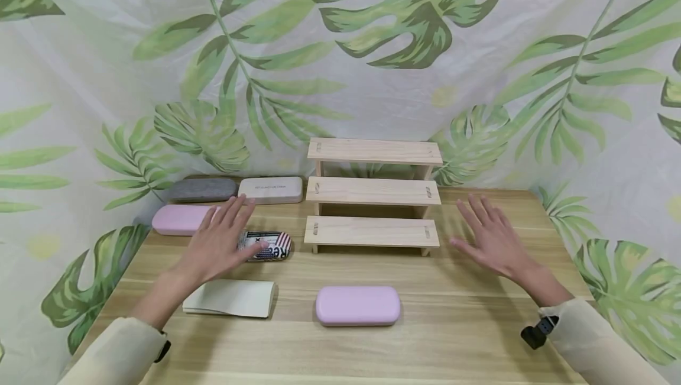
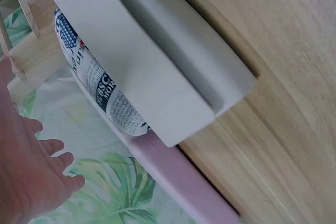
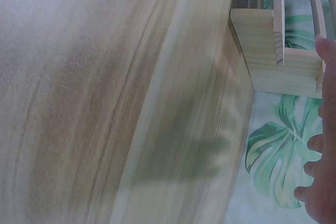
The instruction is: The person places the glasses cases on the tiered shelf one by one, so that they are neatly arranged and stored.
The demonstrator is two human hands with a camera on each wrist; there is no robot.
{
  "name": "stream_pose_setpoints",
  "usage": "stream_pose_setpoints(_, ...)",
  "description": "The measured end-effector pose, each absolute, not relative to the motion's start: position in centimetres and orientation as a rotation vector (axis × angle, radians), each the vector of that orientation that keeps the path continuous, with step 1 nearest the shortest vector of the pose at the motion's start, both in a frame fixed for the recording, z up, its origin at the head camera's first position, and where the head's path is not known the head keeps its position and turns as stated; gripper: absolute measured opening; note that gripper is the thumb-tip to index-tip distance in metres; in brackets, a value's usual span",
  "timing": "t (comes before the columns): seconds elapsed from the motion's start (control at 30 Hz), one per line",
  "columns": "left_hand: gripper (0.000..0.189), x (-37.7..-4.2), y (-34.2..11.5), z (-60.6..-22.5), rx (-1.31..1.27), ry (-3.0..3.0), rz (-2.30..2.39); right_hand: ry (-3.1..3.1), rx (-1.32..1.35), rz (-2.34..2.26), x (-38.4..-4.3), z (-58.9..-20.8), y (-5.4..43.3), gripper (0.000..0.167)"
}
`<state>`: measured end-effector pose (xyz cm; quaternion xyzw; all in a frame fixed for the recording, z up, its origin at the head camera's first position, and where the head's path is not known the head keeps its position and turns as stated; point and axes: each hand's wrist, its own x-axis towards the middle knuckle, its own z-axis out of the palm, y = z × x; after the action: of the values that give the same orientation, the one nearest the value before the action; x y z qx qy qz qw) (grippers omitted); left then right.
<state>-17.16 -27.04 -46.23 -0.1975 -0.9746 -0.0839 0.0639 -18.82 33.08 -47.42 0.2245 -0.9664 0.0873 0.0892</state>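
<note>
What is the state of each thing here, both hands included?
Left hand, outstretched, empty
Right hand, outstretched, empty
Nearer pink glasses case, closed
Farther pink glasses case, closed
Grey glasses case, closed
White glasses case, closed
Printed glasses case, seemingly closed
Cream folding case, flap folded over
Three-tier wooden shelf, upright

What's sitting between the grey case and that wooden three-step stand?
A white case with small lettering lies between the grey case and the wooden stand; the head view shows it.
</note>
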Motion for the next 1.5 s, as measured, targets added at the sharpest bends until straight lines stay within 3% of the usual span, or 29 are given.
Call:
stream_pose_setpoints(0.7,0.096,-15.8,-23.5,-44.3,-0.805,-2.735,-0.308,-2.745,0.858,0.411,-17.9,-48.3,31.4,0.083)
stream_pose_setpoints(1.0,0.087,-15.1,-21.5,-44.7,-0.938,-2.657,-0.411,-2.698,0.848,0.51,-17.8,-49.1,30.4,0.077)
stream_pose_setpoints(1.5,0.09,-13.9,-17.7,-45.8,-1.116,-2.679,-0.543,-2.513,0.894,0.734,-18.4,-51.0,29.6,0.067)
